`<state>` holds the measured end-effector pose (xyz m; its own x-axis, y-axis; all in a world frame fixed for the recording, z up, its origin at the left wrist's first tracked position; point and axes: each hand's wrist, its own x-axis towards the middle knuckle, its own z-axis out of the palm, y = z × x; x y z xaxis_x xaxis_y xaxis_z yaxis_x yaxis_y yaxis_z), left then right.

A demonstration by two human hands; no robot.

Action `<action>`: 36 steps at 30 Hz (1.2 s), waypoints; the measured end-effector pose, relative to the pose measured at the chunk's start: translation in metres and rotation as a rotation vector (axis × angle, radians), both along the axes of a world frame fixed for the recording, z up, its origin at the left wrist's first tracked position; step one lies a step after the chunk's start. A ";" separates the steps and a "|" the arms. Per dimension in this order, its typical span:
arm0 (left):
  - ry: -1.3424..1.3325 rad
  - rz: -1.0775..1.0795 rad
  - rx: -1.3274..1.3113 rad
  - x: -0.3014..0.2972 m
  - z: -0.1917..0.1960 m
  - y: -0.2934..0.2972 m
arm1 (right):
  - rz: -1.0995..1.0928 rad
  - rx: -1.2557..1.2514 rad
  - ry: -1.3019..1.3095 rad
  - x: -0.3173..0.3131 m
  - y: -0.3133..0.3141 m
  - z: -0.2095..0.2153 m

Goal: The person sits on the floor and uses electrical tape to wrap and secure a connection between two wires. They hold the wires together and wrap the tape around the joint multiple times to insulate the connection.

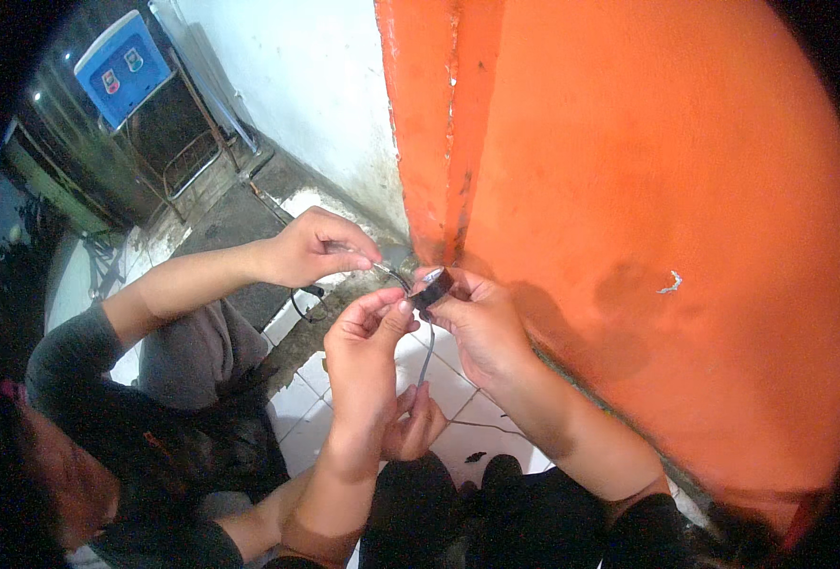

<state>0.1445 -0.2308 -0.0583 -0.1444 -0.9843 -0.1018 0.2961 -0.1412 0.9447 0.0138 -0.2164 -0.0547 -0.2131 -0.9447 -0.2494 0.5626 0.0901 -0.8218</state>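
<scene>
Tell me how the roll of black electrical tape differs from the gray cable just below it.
The electrical tape roll is black with a pale center, while the cable is gray. The roll is a compact ring; the cable is long and thin. The roll sits in the right grip, while the cable runs down to a co-worker's lower grip. Both are held above white floor tiles.

Black tape roll (pixel 434 289) by grey cable (pixel 426 357)

The person's left hand (pixel 358 337) and right hand (pixel 488 330) plus two co-worker's hands (pixel 308 248) make four. There is one black tape roll (pixel 430 293) and one grey cable (pixel 428 357); toward ten o'clock, one blue panel (pixel 135 87) bears two stickers (pixel 110 82).
</scene>
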 end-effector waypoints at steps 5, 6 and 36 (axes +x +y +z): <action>0.109 -0.092 0.111 0.001 -0.004 -0.010 | 0.021 -0.009 0.177 -0.009 -0.004 -0.002; 0.112 -0.114 0.114 0.001 -0.006 -0.011 | 0.035 0.032 0.199 -0.011 -0.004 -0.002; 0.006 -0.103 -0.117 0.008 0.004 -0.028 | -0.202 -0.355 0.919 0.017 0.013 0.010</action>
<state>0.1528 -0.2586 -0.0546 -0.2452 -0.9694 0.0137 0.2917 -0.0603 0.9546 0.0305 -0.2035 -0.0443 -0.3457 -0.8575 0.3811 -0.3254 -0.2714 -0.9058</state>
